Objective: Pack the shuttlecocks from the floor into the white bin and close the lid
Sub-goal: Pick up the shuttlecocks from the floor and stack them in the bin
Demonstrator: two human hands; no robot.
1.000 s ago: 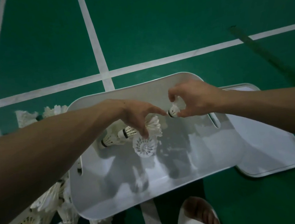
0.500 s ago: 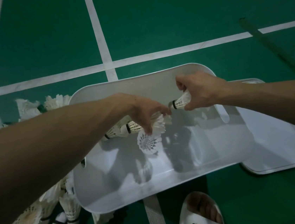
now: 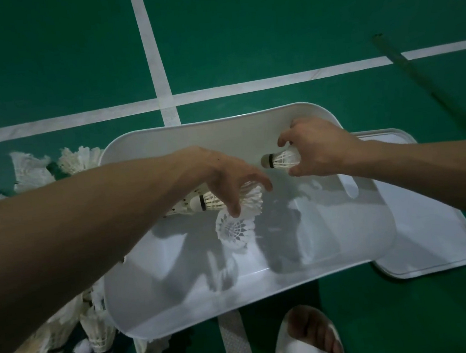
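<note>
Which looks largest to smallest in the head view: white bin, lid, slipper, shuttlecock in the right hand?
1. white bin
2. lid, partly hidden by the bin
3. slipper, cut off at the edge
4. shuttlecock in the right hand

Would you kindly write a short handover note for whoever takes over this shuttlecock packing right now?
Left hand grips a bunch of shuttlecocks over the white bin.
Right hand grips a single shuttlecock, cork pointing left, also over the bin.
Lid is off, lying on the floor at the bin's right side.
Done: bin open; nothing plainly lying inside yet.
Left: drop both handfuls in, gather the loose shuttlecocks on the floor left of the bin, fit the lid.
</note>
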